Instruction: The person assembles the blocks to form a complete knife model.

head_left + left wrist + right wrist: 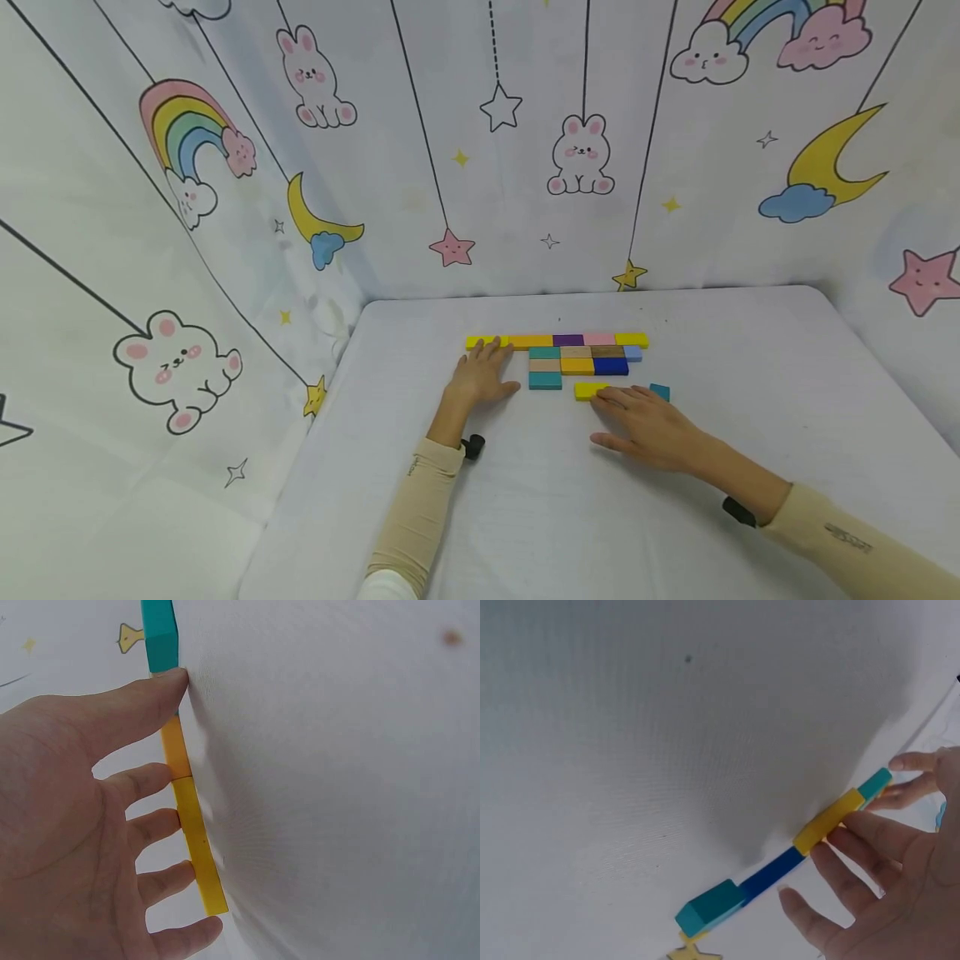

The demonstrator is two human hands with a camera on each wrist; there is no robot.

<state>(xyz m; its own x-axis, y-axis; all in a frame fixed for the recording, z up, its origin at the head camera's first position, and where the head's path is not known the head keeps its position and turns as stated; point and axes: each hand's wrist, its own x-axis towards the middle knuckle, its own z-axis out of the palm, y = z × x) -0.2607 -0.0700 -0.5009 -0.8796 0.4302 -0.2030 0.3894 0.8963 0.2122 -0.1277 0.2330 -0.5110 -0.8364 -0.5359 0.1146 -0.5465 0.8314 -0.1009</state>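
My left hand lies at the left end of the back row, its fingertips on a yellow block beside an orange block. In the left wrist view, the spread fingers touch that yellow block from the side. My right hand has its extended fingertips on a separate yellow block in front of the other blocks. In the right wrist view, the fingers rest against this yellow block, with the thumb apart. Just beyond the right fingers, a loose teal block is partly hidden.
Behind the right hand, joined rows hold a purple block, a pink block, a brown block, a dark blue block and a teal block. A white cloth covers the table; a patterned curtain stands behind.
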